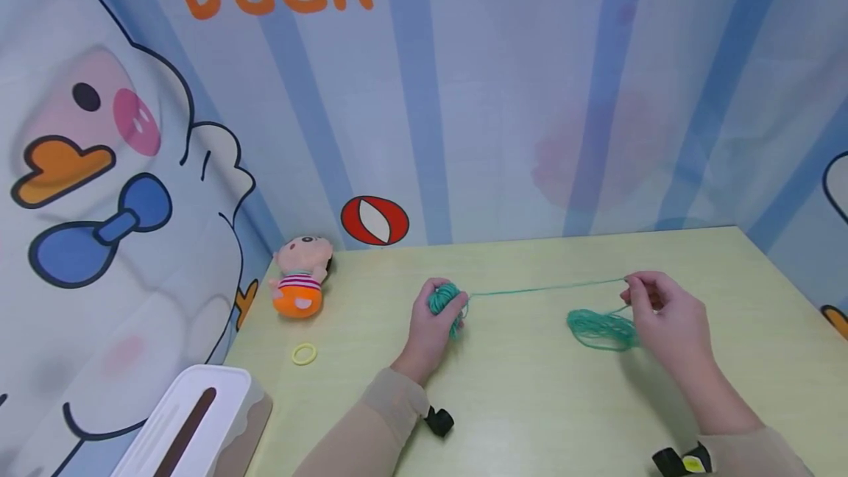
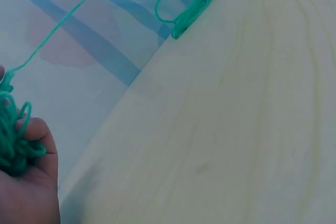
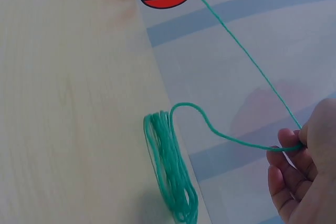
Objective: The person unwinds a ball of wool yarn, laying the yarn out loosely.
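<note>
My left hand (image 1: pixel 430 322) grips a small wound bundle of green yarn (image 1: pixel 442 299) above the middle of the table. From it a single strand (image 1: pixel 543 289) runs nearly straight to my right hand (image 1: pixel 669 319), which pinches it between thumb and forefinger. Beyond that pinch the strand sags down to a loose, looped skein of green yarn (image 1: pixel 601 330) on the table. In the right wrist view the skein (image 3: pixel 170 166) lies in long loops, apart from the fingers. Loose loops stick out of the held bundle (image 2: pixel 16 140) in the left wrist view.
A plush doll (image 1: pixel 300 278) in orange shorts sits at the table's back left corner, with a yellow ring (image 1: pixel 304 354) in front of it. At the near left stands a white-lidded tissue box (image 1: pixel 228 389). A printed blue curtain (image 1: pixel 490 94) hangs behind the table.
</note>
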Motion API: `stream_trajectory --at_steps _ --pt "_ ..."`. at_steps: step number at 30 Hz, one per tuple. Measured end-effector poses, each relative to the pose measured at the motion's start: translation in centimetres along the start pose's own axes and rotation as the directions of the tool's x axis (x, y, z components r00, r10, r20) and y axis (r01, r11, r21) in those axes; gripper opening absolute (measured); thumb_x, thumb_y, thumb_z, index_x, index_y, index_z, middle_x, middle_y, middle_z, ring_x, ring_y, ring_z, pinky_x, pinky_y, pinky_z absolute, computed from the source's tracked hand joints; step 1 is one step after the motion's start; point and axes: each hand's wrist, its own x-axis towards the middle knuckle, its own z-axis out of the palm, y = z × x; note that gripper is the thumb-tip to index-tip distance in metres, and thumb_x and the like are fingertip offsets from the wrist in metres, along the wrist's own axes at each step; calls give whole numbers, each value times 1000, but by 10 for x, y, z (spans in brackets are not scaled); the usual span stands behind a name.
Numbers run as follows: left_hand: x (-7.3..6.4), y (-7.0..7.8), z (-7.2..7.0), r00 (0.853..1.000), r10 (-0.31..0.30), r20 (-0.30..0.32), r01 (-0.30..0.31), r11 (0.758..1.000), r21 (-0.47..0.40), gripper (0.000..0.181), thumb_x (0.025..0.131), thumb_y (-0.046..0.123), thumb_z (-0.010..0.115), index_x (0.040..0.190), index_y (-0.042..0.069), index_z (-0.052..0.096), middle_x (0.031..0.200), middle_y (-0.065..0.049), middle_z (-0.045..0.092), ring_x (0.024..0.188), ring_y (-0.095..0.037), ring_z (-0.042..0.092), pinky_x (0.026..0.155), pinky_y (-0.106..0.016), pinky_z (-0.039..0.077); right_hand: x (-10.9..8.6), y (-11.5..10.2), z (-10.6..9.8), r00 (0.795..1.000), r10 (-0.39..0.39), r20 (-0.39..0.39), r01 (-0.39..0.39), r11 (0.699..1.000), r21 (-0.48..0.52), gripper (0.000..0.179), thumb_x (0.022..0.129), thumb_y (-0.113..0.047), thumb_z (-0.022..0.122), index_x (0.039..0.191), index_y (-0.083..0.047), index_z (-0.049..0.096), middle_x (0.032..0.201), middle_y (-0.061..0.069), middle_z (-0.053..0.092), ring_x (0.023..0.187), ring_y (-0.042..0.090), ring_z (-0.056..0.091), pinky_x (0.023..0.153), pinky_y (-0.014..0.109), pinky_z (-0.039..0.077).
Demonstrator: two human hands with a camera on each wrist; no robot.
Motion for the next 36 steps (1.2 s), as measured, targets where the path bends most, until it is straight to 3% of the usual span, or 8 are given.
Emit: stream_trajectory --at_steps 9,14,20,23,26,28,32,36 --pt "1 2 -1 1000 23 -13 -24 998 -54 38 111 30 69 133 0 63 91 -1 69 78 -15 69 74 -27 65 -8 27 -14 993 112 33 -108 989 -99 38 116 -31 52 132 -3 71 107 9 80 77 -11 53 61 17 49" --pt "0 1 -1 1000 21 -9 -21 998 -64 27 111 37 67 117 11 62 88 -1 67 74 -15 68 71 -27 64 -8 39 -19 982 158 102 -138 975 -175 41 115 -29 51 133 3 70 115 21 81 86 17 68 65 26 50" --pt "2 -1 0 999 -5 40 8 997 -79 20 114 33 63 113 14 58 90 0 65 73 -14 65 69 -24 61 -5 41 -12 947 205 246 -130 948 -292 43 112 -31 56 132 1 75 135 34 68 118 55 66 86 62 57" --pt "1 0 1 997 -16 73 23 995 -99 17 115 30 61 115 14 57 91 0 64 73 -14 64 69 -24 61 -7 29 0 959 150 239 -76 953 -294 38 108 -25 61 132 1 75 137 38 62 121 60 57 90 68 53" --pt "1 1 2 995 -17 93 27 994 -103 14 115 28 60 116 14 57 92 0 64 73 -14 63 69 -24 61 -10 9 18 989 3 148 32 973 -230 30 104 -16 65 127 0 77 129 33 64 114 54 56 85 61 50" --pt "0 1 2 995 -15 100 25 995 -100 15 115 28 61 116 14 57 93 1 64 74 -14 63 70 -24 61 -12 -9 31 988 -105 112 124 977 -174 25 102 -11 68 123 -1 78 125 28 67 111 48 59 86 59 51" --pt "-1 3 2 994 -6 105 15 997 -81 19 114 32 63 119 15 56 97 -1 65 76 -16 64 72 -25 62 -12 -42 61 946 -251 206 266 963 -46 27 105 -12 69 130 -4 77 127 19 76 114 40 71 93 59 61" --pt "-3 4 2 994 -16 105 22 998 -57 31 113 37 65 130 14 52 102 -2 65 77 -17 65 74 -25 62 -15 -65 93 895 -270 354 267 962 58 42 109 -19 69 149 -5 66 142 12 75 135 40 69 109 60 59"
